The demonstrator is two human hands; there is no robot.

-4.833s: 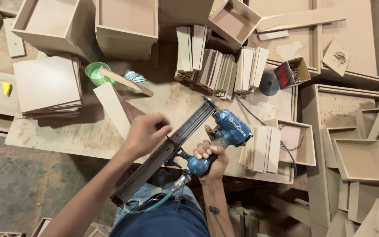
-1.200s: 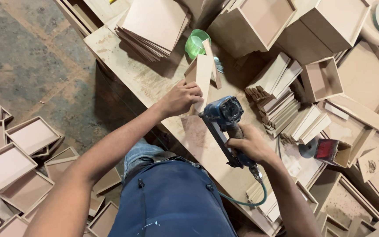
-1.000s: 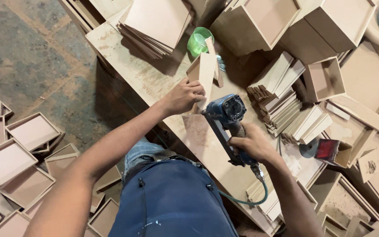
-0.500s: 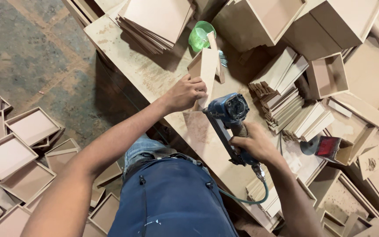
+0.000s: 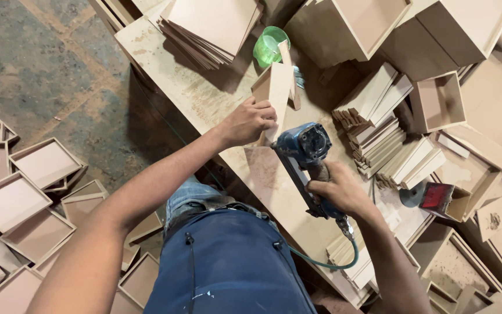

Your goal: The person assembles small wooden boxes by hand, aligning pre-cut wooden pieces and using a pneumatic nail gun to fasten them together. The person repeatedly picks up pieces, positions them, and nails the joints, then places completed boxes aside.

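My left hand (image 5: 250, 122) grips an upright light-brown board (image 5: 274, 93) that stands on edge against a flat panel (image 5: 268, 174) on the workbench (image 5: 198, 99). My right hand (image 5: 338, 189) is closed around the handle of a blue pneumatic nail gun (image 5: 304, 152). The gun's head sits right beside my left hand, at the foot of the upright board. A green air hose (image 5: 326, 263) trails from the gun's handle down toward me.
A green plastic cup (image 5: 269, 46) stands beyond the board. A stack of square panels (image 5: 210, 29) lies at the bench's far end. Cut strips (image 5: 379, 128) and open boxes (image 5: 437, 99) crowd the right. Shallow trays (image 5: 24, 186) cover the floor at left.
The gun's head and my left hand have stayed together at the board's base over the last second. About five seconds ago I faced the bench from another side.
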